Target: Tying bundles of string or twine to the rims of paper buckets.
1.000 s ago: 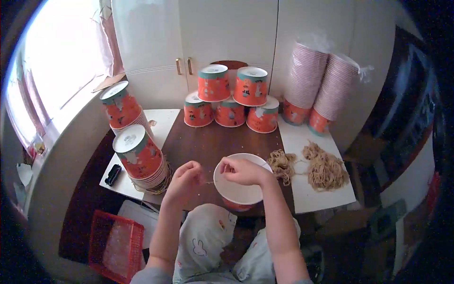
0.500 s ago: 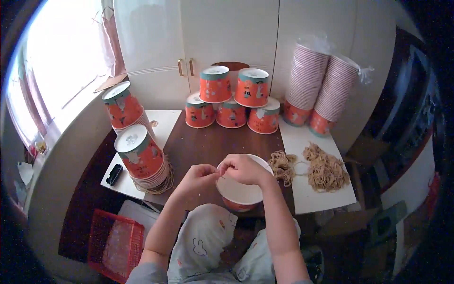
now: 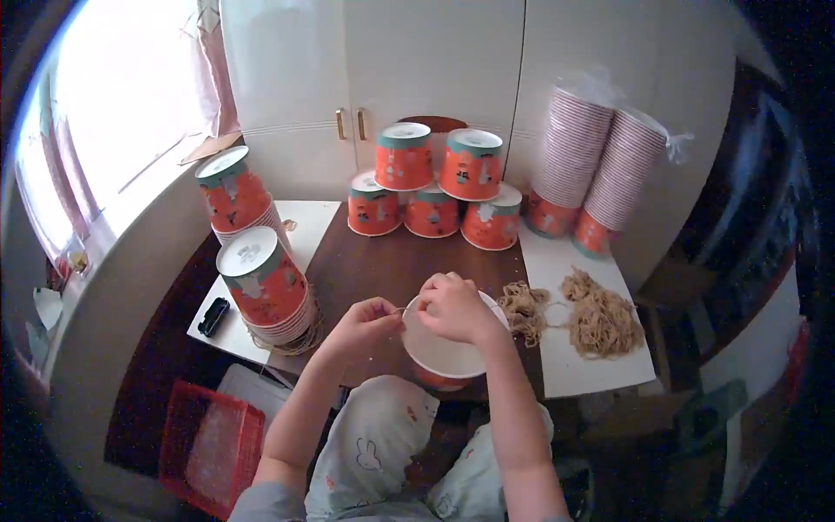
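Note:
A white-lined orange paper bucket [image 3: 445, 355] stands mouth up at the near edge of the brown table, just in front of my knees. My left hand [image 3: 365, 326] is closed at the bucket's left rim, thumb and finger pinching a thin tan string [image 3: 399, 311]. Over the bucket's mouth is my right hand [image 3: 452, 309], its fingers curled together; what they hold, if anything, is hidden. Right of the bucket lies a loose bunch of tan string [image 3: 524, 311], with a larger tangled heap [image 3: 604, 317] on the white board beyond it.
Upside-down orange buckets [image 3: 432, 213] form a small pyramid at the back. Bucket stacks [image 3: 265, 283] stand at the left, beside a black object [image 3: 213, 317]. Two tall bagged stacks [image 3: 574, 143] stand back right. A red basket [image 3: 211, 448] sits low at left.
My right hand has lifted slightly and moved apart from my left, which stays near the rim. The whole view has shifted a little.

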Motion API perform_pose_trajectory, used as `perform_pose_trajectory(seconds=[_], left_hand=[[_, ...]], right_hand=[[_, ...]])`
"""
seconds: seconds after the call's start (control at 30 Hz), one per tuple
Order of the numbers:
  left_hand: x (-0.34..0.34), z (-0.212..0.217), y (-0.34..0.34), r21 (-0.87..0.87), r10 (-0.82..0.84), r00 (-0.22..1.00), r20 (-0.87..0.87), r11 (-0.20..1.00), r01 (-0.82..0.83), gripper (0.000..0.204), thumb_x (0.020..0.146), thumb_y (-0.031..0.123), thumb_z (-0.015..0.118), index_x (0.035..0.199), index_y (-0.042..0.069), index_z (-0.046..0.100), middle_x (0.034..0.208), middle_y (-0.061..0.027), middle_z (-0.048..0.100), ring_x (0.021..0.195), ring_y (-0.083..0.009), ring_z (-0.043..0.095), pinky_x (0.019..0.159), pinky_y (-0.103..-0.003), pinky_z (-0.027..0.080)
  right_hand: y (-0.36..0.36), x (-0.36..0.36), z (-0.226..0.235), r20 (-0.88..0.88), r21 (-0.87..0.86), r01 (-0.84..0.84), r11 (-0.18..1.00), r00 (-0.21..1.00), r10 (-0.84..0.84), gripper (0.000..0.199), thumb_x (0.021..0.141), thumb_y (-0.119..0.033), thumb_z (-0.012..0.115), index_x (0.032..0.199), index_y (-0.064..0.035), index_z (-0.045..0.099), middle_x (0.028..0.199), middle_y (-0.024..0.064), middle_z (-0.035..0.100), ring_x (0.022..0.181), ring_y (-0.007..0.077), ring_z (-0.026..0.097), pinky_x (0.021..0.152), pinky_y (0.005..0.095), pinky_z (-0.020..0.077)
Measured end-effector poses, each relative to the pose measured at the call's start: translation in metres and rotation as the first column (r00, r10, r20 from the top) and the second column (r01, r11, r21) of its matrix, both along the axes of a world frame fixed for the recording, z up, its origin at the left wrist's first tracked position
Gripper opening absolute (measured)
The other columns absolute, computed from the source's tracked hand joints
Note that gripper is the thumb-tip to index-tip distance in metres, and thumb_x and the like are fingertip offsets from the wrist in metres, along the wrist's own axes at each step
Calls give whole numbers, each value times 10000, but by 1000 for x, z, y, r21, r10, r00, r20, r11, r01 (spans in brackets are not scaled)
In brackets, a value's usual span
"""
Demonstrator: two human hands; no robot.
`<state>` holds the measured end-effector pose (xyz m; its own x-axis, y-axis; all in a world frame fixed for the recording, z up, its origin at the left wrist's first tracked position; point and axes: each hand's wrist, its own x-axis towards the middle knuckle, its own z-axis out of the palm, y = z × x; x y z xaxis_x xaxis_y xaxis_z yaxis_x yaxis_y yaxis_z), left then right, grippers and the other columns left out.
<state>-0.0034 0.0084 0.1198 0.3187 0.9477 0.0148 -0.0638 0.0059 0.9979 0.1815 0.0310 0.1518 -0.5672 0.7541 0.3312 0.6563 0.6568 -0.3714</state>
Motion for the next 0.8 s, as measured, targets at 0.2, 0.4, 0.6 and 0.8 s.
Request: perform_pose_trajectory(seconds=[0.2, 0.4, 0.6, 0.8], left_hand=[[-6, 1, 2, -92, 59, 996, -67, 994, -65, 110, 792, 137, 559, 818, 45, 503, 743, -31, 568, 574, -54, 475, 426, -176, 357], [-9, -6, 7, -33, 14, 998, -59, 999, -16, 133, 745, 85, 604, 807, 36, 497, 720, -25, 564, 633, -72, 515, 527, -197, 418], [-15, -5, 9, 126, -35, 967, -252, 990, 69, 147, 745, 66, 622, 827, 31, 505, 791, -43, 567, 738, -106, 533, 662, -241, 439], [-7, 4, 6, 201, 70, 947, -313, 980, -6, 197, 713, 85, 639, 815, 20, 483, 736, -39, 545, 680, -86, 514, 590, -218, 426]], right_hand=[[-8, -3, 9, 15, 15, -110, 994, 994, 110, 183, 680, -215, 579, 761, -58, 627, 789, 95, 580, 755, 235, 558, 679, 325, 438], [-16, -15, 6, 50, -242, -258, 935, 959, 278, 155, 662, -187, 607, 705, -39, 627, 687, 108, 579, 658, 239, 566, 644, 324, 447], [-7, -15, 9, -71, -94, -82, 992, 995, 75, 346, 671, -179, 648, 952, -39, 501, 1025, 121, 527, 892, 249, 537, 736, 331, 438], [3, -20, -9, -222, -358, -123, 926, 974, 44, 316, 704, -127, 616, 974, -36, 476, 911, 128, 580, 880, 253, 565, 757, 331, 440]])
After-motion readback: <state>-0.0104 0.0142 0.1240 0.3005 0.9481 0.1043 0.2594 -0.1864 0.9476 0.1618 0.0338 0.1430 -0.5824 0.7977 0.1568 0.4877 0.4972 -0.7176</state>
